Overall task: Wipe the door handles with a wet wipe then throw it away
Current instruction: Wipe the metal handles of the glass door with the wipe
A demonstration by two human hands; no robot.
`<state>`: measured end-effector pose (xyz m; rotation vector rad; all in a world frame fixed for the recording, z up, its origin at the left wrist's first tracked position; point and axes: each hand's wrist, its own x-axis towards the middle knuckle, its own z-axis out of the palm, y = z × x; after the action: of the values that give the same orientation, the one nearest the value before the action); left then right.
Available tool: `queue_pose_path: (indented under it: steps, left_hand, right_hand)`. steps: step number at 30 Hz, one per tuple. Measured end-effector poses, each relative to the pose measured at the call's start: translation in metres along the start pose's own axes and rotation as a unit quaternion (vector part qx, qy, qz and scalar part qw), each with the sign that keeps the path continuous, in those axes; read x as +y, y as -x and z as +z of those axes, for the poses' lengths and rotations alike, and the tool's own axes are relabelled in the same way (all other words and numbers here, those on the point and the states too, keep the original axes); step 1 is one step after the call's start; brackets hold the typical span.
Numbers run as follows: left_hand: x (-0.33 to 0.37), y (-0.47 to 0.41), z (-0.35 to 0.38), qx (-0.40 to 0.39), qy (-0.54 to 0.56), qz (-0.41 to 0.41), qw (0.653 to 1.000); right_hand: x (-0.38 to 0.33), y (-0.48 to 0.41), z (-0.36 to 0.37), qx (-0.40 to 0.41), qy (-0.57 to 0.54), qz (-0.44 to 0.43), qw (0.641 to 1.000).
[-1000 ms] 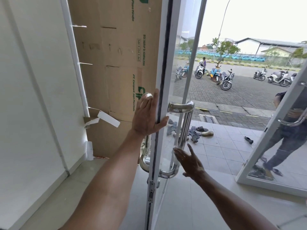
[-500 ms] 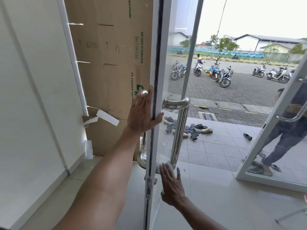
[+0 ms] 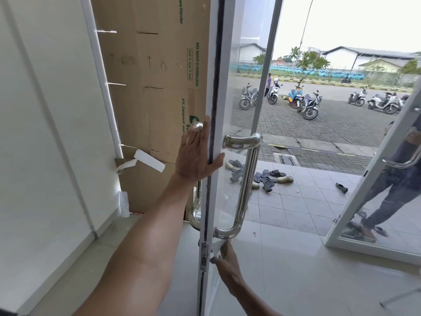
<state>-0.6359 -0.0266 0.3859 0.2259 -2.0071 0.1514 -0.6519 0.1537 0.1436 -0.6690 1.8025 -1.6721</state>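
On the far left we see a white wall (image 3: 45, 133), then a tall sheet of cardboard (image 3: 155, 87) leaning behind the door. Our left hand (image 3: 196, 160) lies flat against the white door edge (image 3: 216, 87), fingers straight and pointing up, thumb reaching across the edge to the glass side. It holds nothing. The inner handle (image 3: 196, 213) is a chrome bar with its long axis running up and down. Its top end peeks out above our fingertips, and its lower bend shows below the wrist. On the other face of the door the outer handle (image 3: 248, 179) also stands upright, both ends curving back to the frame. Our right hand (image 3: 227, 263) sits just beneath its lower bend, fingers reaching up along the door. We cannot tell whether they pinch a wipe. Farther right, slippers (image 3: 268, 179) lie on the tiles, and a second door (image 3: 373, 179) stands open.
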Motion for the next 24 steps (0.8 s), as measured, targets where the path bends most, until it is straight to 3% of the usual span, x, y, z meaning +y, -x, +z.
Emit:
queue_pose_path:
  steps: [2,4,7,15,19,24]
  left_hand:
    - [-0.001,0.000,0.000,-0.001,0.000,0.002,1.000]
    - [-0.002,0.000,0.001,-0.001,0.001,0.007,1.000]
    - [-0.003,0.000,0.002,-0.001,0.003,0.008,1.000]
    - [-0.003,-0.001,0.003,-0.001,0.001,0.013,1.000]
    - [-0.003,-0.001,0.001,-0.003,0.003,0.012,1.000]
    - [-0.003,-0.001,-0.003,-0.008,0.008,0.014,1.000]
  right_hand:
    - [-0.009,-0.008,0.007,0.065,-0.183,0.071,0.978]
    - [-0.018,-0.018,0.001,0.117,-0.359,0.136,0.916]
    - [-0.028,-0.028,-0.021,0.167,-0.473,0.171,0.848]
    - [-0.037,-0.027,-0.018,0.067,-0.526,0.242,0.812]
    - [-0.039,-0.029,-0.012,0.100,-0.528,0.263,0.801]
    - [-0.040,-0.039,-0.029,0.177,-0.522,0.229,0.802]
